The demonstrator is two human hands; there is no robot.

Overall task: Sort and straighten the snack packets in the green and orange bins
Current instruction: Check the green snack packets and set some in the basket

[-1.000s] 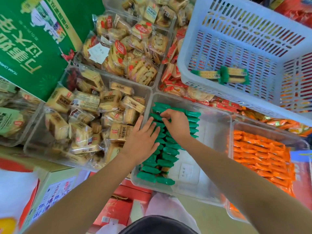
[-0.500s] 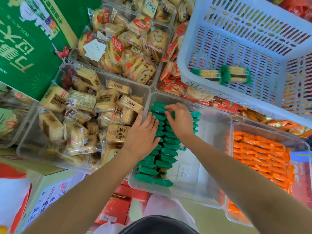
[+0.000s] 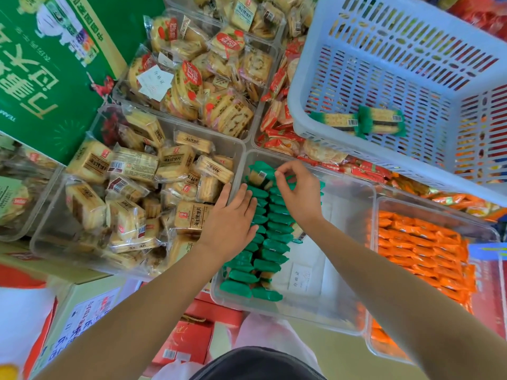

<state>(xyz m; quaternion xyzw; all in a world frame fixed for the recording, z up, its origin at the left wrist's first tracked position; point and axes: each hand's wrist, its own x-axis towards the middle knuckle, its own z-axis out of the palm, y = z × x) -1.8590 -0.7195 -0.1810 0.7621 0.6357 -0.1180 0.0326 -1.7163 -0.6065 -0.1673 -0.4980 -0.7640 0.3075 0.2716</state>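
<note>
Display surface: clear plastic bins set edge to edge, a pale blue slotted plastic basket (image 3: 411, 50) resting over the far right ones, and a green printed carton (image 3: 41, 64) at far left. The green-wrapped snack packets (image 3: 271, 242) lie in two rows along the left side of the near middle clear bin (image 3: 343, 220). Orange-wrapped packets (image 3: 419, 250) fill the bin just right of it.

Left hand (image 3: 230, 223): fingers straight, flat on the left row. Right hand (image 3: 299, 193): thumb and forefinger pinch a green packet at the far end.
</note>
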